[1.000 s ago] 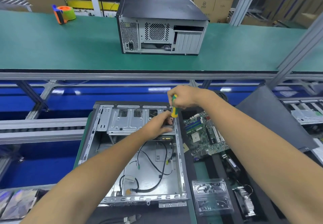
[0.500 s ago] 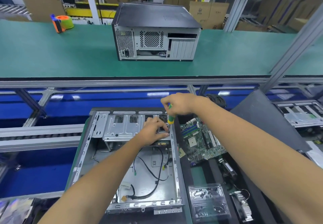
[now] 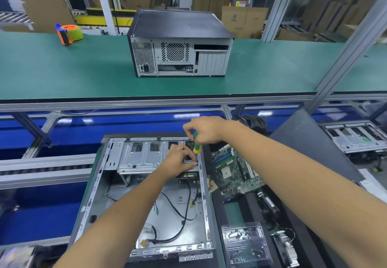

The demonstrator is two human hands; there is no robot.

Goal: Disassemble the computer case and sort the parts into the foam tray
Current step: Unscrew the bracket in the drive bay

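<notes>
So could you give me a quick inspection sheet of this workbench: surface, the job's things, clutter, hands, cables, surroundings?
Surface: green shelf behind; the open case lies on the near bench.
Job's things: open case, drive cage still in it; motherboard out, to its right; screwdriver upright at the cage's right end.
Clutter: clear plastic box with small parts; tape dispenser and a closed case on the shelf.
Hands: right hand grips the screwdriver; left hand rests on the cage, fingers curled at its edge.
Cables: black cables loose on the case floor.
Surroundings: cardboard boxes behind; aluminium frame posts.
</notes>
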